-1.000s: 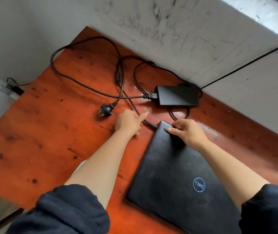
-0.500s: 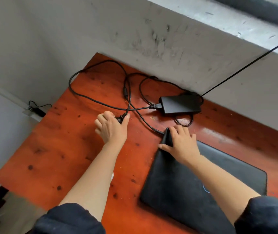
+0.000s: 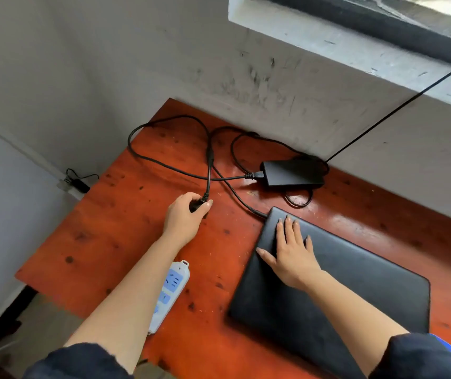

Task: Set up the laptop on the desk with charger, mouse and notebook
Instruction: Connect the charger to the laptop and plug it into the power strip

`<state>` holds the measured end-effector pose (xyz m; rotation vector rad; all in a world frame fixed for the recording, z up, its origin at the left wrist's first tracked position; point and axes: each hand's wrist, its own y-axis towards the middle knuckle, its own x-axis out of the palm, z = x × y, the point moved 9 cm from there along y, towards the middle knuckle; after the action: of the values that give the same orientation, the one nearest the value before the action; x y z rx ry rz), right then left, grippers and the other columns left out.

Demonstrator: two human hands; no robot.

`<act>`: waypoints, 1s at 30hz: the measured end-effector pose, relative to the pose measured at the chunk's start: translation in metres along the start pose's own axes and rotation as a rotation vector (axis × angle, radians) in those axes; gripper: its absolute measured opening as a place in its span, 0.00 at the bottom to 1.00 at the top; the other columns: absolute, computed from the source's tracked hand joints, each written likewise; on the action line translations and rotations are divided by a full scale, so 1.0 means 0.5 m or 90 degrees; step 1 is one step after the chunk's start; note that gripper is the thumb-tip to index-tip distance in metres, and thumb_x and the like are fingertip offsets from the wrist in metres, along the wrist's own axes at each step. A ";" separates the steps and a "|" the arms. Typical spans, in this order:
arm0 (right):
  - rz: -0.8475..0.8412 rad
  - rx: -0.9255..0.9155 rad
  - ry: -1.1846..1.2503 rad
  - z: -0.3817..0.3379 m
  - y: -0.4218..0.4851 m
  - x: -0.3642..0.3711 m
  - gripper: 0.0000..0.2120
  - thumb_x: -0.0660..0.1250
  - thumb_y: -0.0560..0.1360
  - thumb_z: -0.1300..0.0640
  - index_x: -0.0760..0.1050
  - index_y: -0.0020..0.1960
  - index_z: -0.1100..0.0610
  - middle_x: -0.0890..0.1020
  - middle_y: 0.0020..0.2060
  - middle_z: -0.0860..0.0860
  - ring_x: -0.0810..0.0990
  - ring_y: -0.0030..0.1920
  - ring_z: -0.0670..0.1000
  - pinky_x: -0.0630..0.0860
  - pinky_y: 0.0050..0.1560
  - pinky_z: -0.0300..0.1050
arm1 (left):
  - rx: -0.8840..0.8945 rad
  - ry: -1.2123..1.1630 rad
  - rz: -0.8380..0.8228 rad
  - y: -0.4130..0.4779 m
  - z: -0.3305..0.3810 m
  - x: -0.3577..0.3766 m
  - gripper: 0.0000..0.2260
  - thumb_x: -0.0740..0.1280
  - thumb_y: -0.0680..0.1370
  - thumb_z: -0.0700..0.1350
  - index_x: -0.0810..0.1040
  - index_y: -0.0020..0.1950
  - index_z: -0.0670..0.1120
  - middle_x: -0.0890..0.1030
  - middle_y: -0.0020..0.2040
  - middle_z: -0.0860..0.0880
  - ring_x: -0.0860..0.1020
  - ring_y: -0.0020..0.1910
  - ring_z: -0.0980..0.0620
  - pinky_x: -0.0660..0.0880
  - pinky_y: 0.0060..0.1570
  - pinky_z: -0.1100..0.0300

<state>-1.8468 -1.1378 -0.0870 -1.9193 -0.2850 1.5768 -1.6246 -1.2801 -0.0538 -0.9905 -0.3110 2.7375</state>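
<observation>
Laptop, closed, on red wooden counter with charger laid out behind it.

Left hand: fingers curled around black mains plug, held at the counter surface. Right hand: flat, fingers spread, palm down on the laptop lid near its far left corner, gripping nothing. Charger brick: lies by the grey wall, beyond the laptop. Charger cable: loops loosely over the far end of the counter; one lead ends at the laptop's far corner. Power strip: white with blue sockets, near the front edge, partly hidden under the left forearm. Mouse, notebook: not in view.
</observation>
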 end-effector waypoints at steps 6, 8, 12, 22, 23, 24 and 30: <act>0.109 -0.086 0.366 -0.136 -0.022 -0.116 0.26 0.54 0.79 0.38 0.78 0.45 0.59 0.81 0.50 0.56 0.76 0.54 0.59 0.72 0.55 0.54 | -0.022 -0.146 -0.038 -0.142 -0.012 -0.039 0.08 0.75 0.71 0.49 0.83 0.47 0.48 0.84 0.45 0.49 0.82 0.45 0.50 0.78 0.48 0.56; 0.055 -0.119 0.550 -0.190 -0.030 -0.132 0.33 0.59 0.75 0.35 0.79 0.46 0.68 0.83 0.45 0.63 0.79 0.48 0.65 0.76 0.49 0.54 | -0.022 -0.130 -0.006 -0.184 -0.017 -0.048 0.08 0.76 0.70 0.50 0.83 0.46 0.49 0.83 0.46 0.48 0.81 0.46 0.50 0.78 0.47 0.57; -0.054 -0.182 0.598 -0.267 -0.068 -0.110 0.18 0.69 0.74 0.46 0.81 0.44 0.62 0.83 0.42 0.57 0.81 0.42 0.56 0.74 0.39 0.45 | -0.023 -0.109 0.057 -0.283 -0.032 -0.060 0.10 0.75 0.70 0.51 0.83 0.50 0.51 0.81 0.47 0.50 0.79 0.47 0.52 0.76 0.50 0.56; -0.026 -0.177 0.526 -0.298 -0.084 -0.051 0.13 0.66 0.78 0.55 0.77 0.43 0.65 0.82 0.32 0.58 0.80 0.30 0.52 0.81 0.47 0.54 | -0.038 -0.037 0.150 -0.392 -0.125 -0.106 0.19 0.77 0.68 0.48 0.80 0.58 0.48 0.79 0.51 0.54 0.77 0.54 0.52 0.68 0.49 0.66; -0.011 -0.170 0.541 -0.300 -0.078 -0.050 0.13 0.66 0.78 0.54 0.77 0.44 0.65 0.81 0.31 0.57 0.80 0.30 0.52 0.81 0.48 0.55 | -0.047 -0.002 0.166 -0.397 -0.145 -0.114 0.20 0.76 0.69 0.48 0.80 0.59 0.47 0.79 0.54 0.53 0.75 0.57 0.50 0.67 0.51 0.64; -0.003 -0.165 0.560 -0.299 -0.075 -0.050 0.13 0.66 0.78 0.54 0.77 0.44 0.65 0.81 0.30 0.56 0.80 0.31 0.52 0.81 0.49 0.56 | -0.060 0.029 0.174 -0.400 -0.163 -0.114 0.21 0.75 0.70 0.48 0.78 0.62 0.46 0.78 0.59 0.51 0.73 0.62 0.49 0.66 0.55 0.63; 0.043 -0.163 0.545 -0.341 -0.071 -0.027 0.11 0.66 0.78 0.54 0.76 0.40 0.61 0.81 0.31 0.54 0.80 0.33 0.52 0.81 0.49 0.59 | -0.129 0.080 0.093 -0.379 -0.257 -0.066 0.23 0.73 0.70 0.54 0.76 0.62 0.47 0.78 0.62 0.47 0.70 0.67 0.44 0.66 0.65 0.55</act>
<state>-1.6824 -1.1736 -0.0411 -2.6200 -0.0480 0.6509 -1.4922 -1.0923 -0.0797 -1.2790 -0.5211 2.7977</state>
